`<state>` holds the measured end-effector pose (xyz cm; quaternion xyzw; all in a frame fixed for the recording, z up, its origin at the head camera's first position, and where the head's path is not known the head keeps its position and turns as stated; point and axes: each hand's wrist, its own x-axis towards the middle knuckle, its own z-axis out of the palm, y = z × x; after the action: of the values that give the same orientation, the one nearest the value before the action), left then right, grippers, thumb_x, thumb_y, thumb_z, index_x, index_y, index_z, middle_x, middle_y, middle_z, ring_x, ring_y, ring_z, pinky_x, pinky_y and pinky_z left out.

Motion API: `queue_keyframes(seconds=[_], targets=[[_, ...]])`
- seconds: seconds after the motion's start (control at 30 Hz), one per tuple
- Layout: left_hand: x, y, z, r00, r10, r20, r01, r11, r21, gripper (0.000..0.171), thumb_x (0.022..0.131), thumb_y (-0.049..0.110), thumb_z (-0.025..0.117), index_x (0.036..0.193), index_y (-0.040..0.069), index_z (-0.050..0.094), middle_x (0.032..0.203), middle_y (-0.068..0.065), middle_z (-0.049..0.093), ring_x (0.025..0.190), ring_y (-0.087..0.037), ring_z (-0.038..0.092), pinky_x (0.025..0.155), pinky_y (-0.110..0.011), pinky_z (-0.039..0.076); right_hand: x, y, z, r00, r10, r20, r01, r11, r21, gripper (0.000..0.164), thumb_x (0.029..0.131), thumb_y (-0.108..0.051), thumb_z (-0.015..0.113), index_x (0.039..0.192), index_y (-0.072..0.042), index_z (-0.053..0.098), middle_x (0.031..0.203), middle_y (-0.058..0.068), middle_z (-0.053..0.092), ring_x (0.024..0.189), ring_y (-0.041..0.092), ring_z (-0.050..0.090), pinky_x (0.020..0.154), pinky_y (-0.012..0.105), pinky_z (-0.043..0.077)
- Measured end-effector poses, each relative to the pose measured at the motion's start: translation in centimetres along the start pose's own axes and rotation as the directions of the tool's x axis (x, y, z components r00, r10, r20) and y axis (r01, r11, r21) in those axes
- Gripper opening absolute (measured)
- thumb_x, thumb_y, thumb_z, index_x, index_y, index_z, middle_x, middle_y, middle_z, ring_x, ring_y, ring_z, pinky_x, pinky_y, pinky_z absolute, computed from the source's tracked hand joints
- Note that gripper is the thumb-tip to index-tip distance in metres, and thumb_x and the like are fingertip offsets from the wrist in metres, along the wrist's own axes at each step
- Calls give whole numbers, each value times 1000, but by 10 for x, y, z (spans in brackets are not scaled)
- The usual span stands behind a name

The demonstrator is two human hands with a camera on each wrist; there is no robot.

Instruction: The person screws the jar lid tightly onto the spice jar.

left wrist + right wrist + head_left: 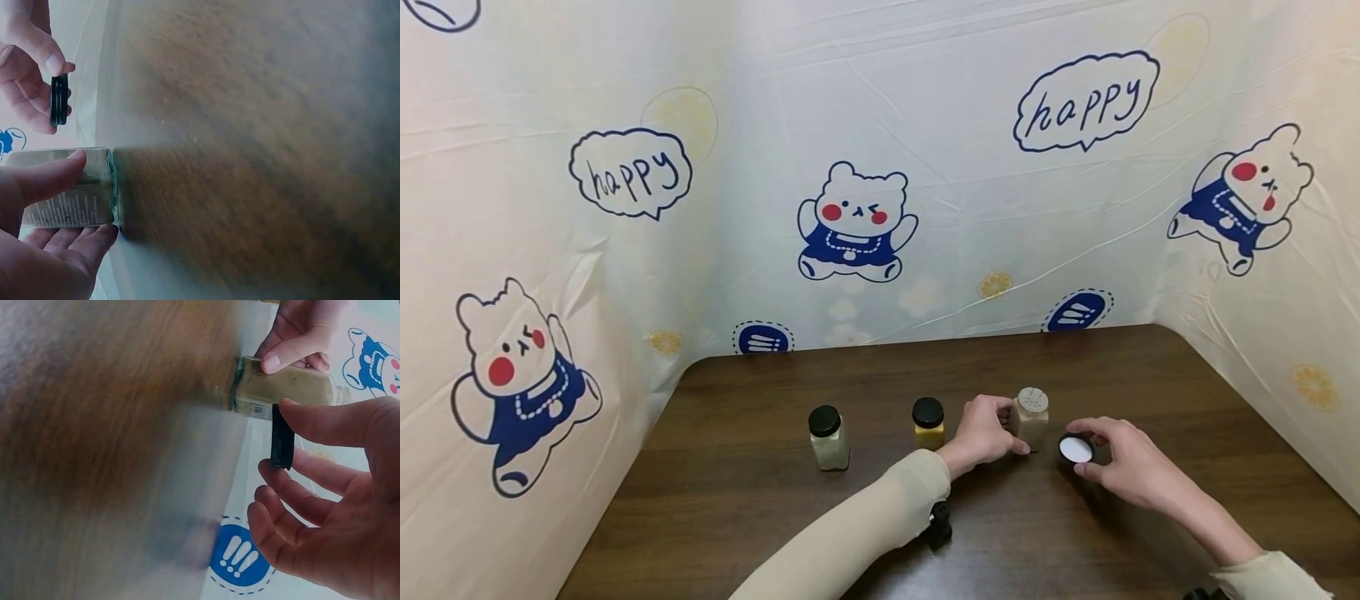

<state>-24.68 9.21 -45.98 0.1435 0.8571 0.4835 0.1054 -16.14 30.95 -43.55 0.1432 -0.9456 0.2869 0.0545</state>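
Note:
My left hand (982, 431) grips a square glass spice jar (1032, 423) by its sides, thumb on one face and fingers round the other. The jar stands upright with its base right at the tabletop, and its top shows a pale perforated shaker insert. Pale tan powder fills the glass (281, 387). Just to the right, my right hand (1131, 461) pinches a round black lid (1077, 450) between thumb and fingers, its white inside facing up. In the right wrist view the lid (283, 437) overlaps the jar's lower side. Printed text shows on the jar (69, 203) in the left wrist view.
Left of my left hand stands a black-capped jar with yellow contents (928, 423), partly behind that hand. Farther left is another black-capped jar (830, 439) of pale powder. The brown wooden table (737, 517) meets a printed cloth backdrop (955, 250) at the back and sides.

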Motion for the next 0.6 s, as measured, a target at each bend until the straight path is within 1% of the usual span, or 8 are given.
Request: queue_keyframes(seconds=[0.13,0.3,0.43,0.6], targets=[[0,0,0,1000,3,2,-3,1000,-4,53,68,2,100,116,14,80,96,9,74,89,-4,65,85,-24,56,1,-2,-1,1000,-5,-27,5,1000,-3,46,77,-7,92,119,1,72,110,8,72,96,30,66,80,49,54],[0,0,-1,1000,2,5,-2,1000,-8,52,68,1,99,115,14,80,96,9,74,90,-4,65,86,-25,56,4,-6,-3,998,-2,-56,2,1000,9,45,79,-9,92,119,1,72,111,10,71,97,32,66,81,51,54],[1,0,-1,1000,8,0,-8,1000,2,52,68,2,100,115,14,80,96,9,74,89,-4,65,85,-24,56,5,-8,-4,998,11,-62,-10,1000,14,46,80,-9,92,120,1,72,113,13,71,99,35,66,82,53,55],[1,0,0,1000,1,2,-1,1000,3,52,68,3,100,115,14,80,96,9,74,88,-4,65,85,-24,56,5,-9,-5,998,13,-64,-12,1000,15,45,81,-8,90,121,2,72,113,14,71,100,35,67,82,53,55]])
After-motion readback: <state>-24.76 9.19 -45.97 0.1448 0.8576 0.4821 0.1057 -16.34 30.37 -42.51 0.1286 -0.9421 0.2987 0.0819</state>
